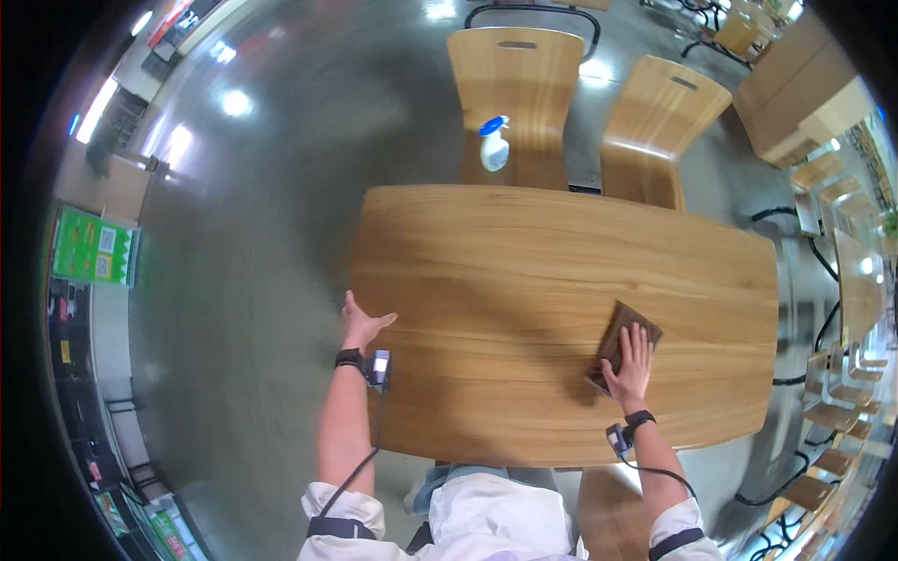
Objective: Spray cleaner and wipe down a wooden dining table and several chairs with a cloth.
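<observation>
My right hand [633,368] lies palm down on a folded brown cloth [621,319], its fingers stretched forward and the thumb out to the left. The cloth lies flat on the right half of a wood-grain tabletop [505,266]. At the table's left edge is my left hand [363,328], its thumb spread over the top. The other fingers are mostly hidden at the rim, so a grip there is not clear. A white spray bottle [495,151] with a blue top stands on the seat of a wooden chair [515,77] beyond the far edge.
A second wooden chair [666,105] stands beside the first. Near my right side is another wooden seat [609,515]. More tables [859,287] and chairs line the right. Grey floor [231,301] runs along the left, towards a counter with a green sign [84,245]. Cables trail from both wrist devices.
</observation>
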Action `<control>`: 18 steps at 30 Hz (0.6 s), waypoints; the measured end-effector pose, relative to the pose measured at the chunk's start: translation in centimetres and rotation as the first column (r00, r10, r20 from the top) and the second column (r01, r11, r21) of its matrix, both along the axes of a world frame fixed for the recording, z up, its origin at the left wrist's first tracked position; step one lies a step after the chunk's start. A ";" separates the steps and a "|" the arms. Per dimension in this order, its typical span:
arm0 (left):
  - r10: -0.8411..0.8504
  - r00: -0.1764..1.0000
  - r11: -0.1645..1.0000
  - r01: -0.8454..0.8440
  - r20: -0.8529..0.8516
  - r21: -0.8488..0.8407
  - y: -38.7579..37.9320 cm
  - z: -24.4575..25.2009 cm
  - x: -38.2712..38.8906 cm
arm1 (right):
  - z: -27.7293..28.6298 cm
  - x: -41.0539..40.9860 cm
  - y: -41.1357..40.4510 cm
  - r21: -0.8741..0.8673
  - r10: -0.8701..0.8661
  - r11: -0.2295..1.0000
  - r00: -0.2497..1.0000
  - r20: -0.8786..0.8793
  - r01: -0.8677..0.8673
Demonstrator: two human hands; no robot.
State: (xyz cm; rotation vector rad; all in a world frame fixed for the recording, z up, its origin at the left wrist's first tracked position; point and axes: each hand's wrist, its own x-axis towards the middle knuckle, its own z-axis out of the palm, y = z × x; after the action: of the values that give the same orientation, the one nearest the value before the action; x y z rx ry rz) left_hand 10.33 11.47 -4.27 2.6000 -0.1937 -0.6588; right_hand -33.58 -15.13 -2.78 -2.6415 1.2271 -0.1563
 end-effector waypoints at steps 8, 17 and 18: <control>-0.194 0.971 0.961 0.160 -0.136 -0.227 2.5 -1.9 4.0 | -1.8 -3.0 9.3 -0.080 -0.210 0.975 0.978 -0.015 0.208; -0.349 0.838 0.902 0.179 -0.421 -0.392 23.3 -1.3 5.5 | -3.7 1.2 11.8 -0.114 -0.145 0.985 0.983 -0.110 0.133; -0.231 0.706 0.959 0.050 -0.670 -0.279 27.4 1.1 5.6 | -3.4 1.7 11.2 -0.096 -0.111 0.990 0.984 -0.137 0.098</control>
State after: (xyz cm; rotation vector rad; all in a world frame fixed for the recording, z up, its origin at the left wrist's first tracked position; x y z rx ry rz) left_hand 15.97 38.92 -3.18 1.9396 -0.2125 -1.5230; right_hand -31.86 -3.95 -6.18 -2.7054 1.4380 -0.0408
